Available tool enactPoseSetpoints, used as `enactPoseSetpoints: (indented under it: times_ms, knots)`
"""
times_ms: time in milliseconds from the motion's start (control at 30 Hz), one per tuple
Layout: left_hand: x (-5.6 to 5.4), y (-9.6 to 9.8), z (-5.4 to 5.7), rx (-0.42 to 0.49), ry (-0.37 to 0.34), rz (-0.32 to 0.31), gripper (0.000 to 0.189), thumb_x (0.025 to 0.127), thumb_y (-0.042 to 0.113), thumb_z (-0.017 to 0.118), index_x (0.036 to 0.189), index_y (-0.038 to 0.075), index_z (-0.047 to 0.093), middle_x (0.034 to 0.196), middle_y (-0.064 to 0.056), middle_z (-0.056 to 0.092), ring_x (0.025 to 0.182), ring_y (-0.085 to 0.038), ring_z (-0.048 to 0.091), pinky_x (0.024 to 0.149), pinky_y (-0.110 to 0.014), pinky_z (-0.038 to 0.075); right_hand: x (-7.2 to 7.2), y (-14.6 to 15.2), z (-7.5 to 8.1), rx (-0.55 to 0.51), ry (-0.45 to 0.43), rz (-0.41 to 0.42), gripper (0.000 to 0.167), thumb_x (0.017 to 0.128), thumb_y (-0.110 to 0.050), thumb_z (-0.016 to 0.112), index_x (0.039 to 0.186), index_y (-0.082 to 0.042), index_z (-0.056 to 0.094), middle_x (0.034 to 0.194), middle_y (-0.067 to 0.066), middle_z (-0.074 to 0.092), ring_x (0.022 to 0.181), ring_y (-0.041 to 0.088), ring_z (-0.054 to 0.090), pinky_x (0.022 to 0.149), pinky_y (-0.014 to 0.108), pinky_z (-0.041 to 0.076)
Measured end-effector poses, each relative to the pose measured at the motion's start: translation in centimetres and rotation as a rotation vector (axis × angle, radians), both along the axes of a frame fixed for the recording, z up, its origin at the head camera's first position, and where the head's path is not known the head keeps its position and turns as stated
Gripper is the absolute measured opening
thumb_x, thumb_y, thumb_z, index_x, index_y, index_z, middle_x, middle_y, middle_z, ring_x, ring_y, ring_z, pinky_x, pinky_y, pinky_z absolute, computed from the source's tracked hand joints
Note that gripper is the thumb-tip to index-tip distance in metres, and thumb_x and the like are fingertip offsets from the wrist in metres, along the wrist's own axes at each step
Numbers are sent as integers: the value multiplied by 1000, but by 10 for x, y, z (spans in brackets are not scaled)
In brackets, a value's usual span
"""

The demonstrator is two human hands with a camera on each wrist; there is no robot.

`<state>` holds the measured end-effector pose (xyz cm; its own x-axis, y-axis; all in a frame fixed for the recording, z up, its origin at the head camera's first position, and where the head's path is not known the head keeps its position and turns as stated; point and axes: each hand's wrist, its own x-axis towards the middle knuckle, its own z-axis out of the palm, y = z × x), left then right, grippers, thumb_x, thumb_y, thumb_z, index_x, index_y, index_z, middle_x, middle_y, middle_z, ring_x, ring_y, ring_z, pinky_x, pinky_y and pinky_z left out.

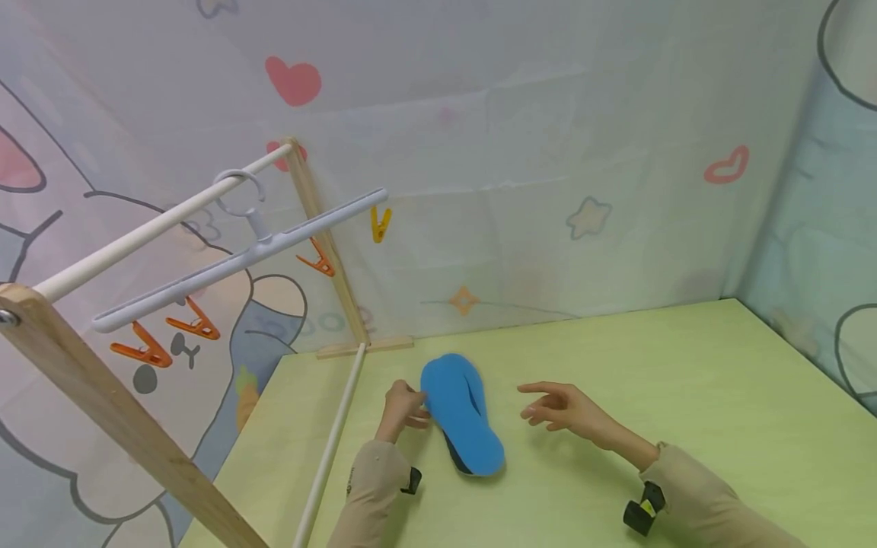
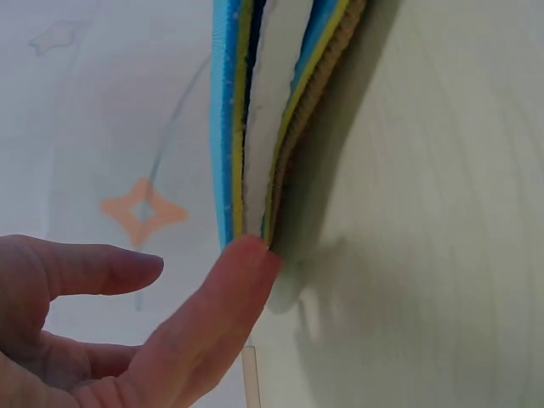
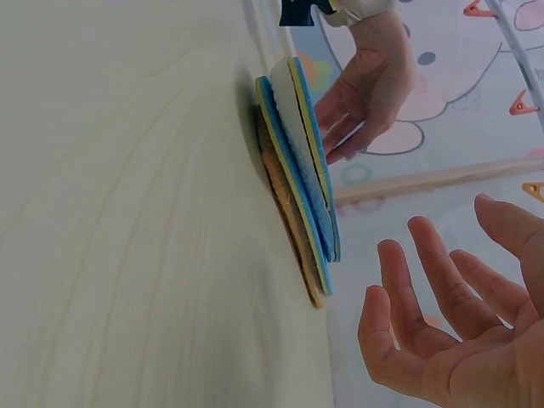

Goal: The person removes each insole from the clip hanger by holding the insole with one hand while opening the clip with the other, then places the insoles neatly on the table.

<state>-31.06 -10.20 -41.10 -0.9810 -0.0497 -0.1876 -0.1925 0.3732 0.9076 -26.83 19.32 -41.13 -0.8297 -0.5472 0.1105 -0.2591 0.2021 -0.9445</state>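
Observation:
A small stack of blue insoles (image 1: 457,417) lies on the table, one on top of another and slightly fanned out. From the side, the right wrist view shows the insoles' edges (image 3: 293,161) in layers of blue, yellow, white and brown. My left hand (image 1: 404,407) is at their left side; in the left wrist view a fingertip touches the insoles' edge (image 2: 262,153), while the thumb stays apart from it. My right hand (image 1: 565,415) hovers to the right of the insoles, fingers spread and holding nothing.
On the left stands a wooden rack (image 1: 116,426) with a white top rod (image 1: 157,221) and a low white bar (image 1: 332,449). From the rod hangs a grey hanger (image 1: 240,259) carrying orange clips (image 1: 141,346) and a yellow clip (image 1: 380,224). A patterned curtain (image 1: 514,152) closes off the back.

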Motion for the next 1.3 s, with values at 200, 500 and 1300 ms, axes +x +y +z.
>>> enactPoseSetpoints:
  times_ms: [200,500,1300]
  knots:
    - [-3,1,-2,19,-16,13,23,86,4,47,101,-11,38,102,-34,45,82,-42,62,67,-43,54,0,1,0,4,-9,-5,49,89,-19,53,133,-4,39,109,26,60,94,31,62,78,48,48]
    - [-6,6,-8,27,-60,-20,38,83,-6,46,114,-19,30,91,-39,51,73,-43,63,64,-42,54,2,5,-2,9,-25,-22,52,89,-18,54,134,0,37,108,26,60,94,35,61,78,48,49]
    - [-14,16,-2,10,10,-7,51,80,-12,51,127,-16,31,112,-36,49,79,-36,64,65,-38,55,2,13,-7,-3,-27,-18,51,90,-19,51,135,1,34,111,27,59,97,38,60,79,50,48]
